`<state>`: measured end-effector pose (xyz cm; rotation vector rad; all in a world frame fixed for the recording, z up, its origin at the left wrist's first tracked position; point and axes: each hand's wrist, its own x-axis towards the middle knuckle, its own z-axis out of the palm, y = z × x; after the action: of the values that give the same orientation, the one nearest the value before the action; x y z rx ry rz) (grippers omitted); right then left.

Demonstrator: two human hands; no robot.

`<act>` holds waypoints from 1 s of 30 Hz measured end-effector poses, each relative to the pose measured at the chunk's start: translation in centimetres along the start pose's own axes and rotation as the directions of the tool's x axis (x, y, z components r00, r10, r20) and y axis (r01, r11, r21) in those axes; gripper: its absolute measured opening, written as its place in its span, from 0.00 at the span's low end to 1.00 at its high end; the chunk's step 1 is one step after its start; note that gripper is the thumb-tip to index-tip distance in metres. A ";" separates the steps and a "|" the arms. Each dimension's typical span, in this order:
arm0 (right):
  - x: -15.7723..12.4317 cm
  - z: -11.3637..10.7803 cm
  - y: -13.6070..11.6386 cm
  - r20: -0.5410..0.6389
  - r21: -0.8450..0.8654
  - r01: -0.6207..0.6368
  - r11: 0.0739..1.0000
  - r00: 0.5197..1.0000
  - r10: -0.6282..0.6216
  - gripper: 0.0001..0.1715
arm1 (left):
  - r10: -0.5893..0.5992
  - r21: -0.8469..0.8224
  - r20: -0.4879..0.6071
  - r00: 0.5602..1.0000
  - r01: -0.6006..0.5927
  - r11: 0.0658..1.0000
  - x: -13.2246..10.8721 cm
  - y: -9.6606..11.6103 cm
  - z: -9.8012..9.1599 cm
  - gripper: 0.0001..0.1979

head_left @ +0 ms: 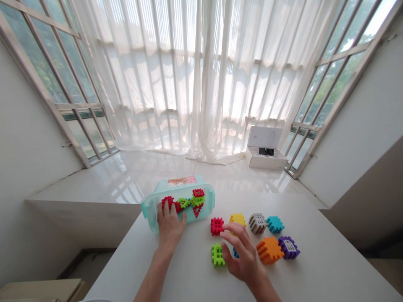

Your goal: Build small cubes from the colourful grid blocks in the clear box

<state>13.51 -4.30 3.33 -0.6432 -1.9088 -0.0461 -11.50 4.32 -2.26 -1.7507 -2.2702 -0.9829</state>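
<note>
Spreading fingers [233, 235], right hand [242, 253] hovers over a blue block [235, 253] right of the teal bin [210, 201], red block [217, 226] just beside forefinger [226, 231]; left fingers [167, 208] together on bin.

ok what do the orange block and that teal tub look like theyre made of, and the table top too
The orange interlocking block looks like moulded plastic: solid bright colour, crisp notched edges, a slight sheen. The teal tub seems to be translucent plastic, as light passes through its pale wall. The white table top looks smooth and matte, perhaps laminate or paint; the look leaves that open.
</note>
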 end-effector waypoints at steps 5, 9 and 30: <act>-0.3 0.1 0.2 0.006 0.026 -0.035 0.999 0.999 0.034 0.23 | 0.097 -0.014 -0.171 0.981 -0.101 0.995 0.0 0.5 -1.2 0.25; -0.8 0.4 0.7 -0.012 0.050 -0.100 0.994 0.995 0.101 0.23 | 0.380 -0.115 -0.396 0.836 -0.456 0.883 -0.5 1.8 -2.7 0.16; -1.0 1.6 1.9 0.092 0.404 -0.613 0.679 0.766 0.636 0.05 | 0.559 -0.805 -0.012 0.829 -0.339 0.487 -5.1 7.1 -3.5 0.13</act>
<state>13.32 -2.60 1.35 -0.9544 -1.4773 0.7614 -4.43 -0.91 1.17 -2.7526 -1.2890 -1.8698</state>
